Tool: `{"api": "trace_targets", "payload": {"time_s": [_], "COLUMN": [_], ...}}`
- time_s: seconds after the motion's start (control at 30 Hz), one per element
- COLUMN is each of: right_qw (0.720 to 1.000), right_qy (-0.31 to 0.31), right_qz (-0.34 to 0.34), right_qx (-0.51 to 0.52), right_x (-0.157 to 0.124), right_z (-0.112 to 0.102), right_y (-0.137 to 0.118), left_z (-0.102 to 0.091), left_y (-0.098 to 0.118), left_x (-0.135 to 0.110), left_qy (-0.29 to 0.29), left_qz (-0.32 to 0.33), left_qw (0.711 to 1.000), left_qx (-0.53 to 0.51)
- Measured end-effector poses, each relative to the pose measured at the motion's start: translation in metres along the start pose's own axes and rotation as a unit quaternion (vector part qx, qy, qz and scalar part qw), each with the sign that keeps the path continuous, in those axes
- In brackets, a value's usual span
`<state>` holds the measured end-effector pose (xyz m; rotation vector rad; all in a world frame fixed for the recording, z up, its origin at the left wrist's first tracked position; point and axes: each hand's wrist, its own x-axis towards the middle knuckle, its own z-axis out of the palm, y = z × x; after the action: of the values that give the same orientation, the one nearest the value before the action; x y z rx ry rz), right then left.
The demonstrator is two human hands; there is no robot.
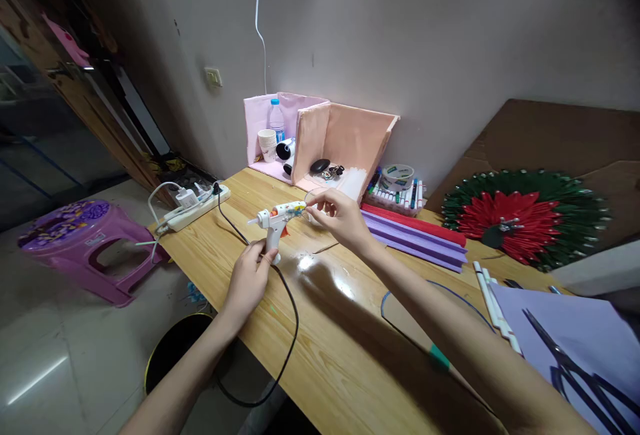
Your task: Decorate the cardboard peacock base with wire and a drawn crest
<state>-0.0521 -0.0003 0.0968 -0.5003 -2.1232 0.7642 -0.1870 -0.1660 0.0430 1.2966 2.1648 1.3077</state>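
A white hot glue gun (273, 222) with an orange trigger is held above the wooden table, its nozzle toward the left. My left hand (247, 274) is wrapped round the bottom of its handle, where a black cord (294, 312) hangs down in a loop. At the gun's rear end, the fingertips of my right hand (337, 216) are pinched together. Something thin and pale may be between them, but it is too small to name.
A power strip (197, 208) lies at the table's left edge, above a pink stool (103, 248). Pink and peach open boxes (355, 132) stand at the wall. Purple folded strips (415, 242), scissors (565, 362) and a red-green flower decoration (515, 218) are at right.
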Motion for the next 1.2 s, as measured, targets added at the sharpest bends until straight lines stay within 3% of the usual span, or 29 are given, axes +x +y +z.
{"api": "trace_targets", "payload": {"time_s": [0.7, 1.2], "right_qw": [0.999, 0.993], "right_qy": [-0.013, -0.043], "right_qz": [-0.033, -0.078], "right_qx": [-0.029, -0.079], "right_x": [0.007, 0.003], "right_z": [0.011, 0.013], "right_y": [-0.003, -0.008], "left_z": [-0.007, -0.003], "left_y": [0.005, 0.003], "left_x": [-0.003, 0.001], "left_qy": [0.019, 0.07], "left_qz": [0.038, -0.011], "left_qw": [0.999, 0.997], "left_qx": [0.015, 0.042]}}
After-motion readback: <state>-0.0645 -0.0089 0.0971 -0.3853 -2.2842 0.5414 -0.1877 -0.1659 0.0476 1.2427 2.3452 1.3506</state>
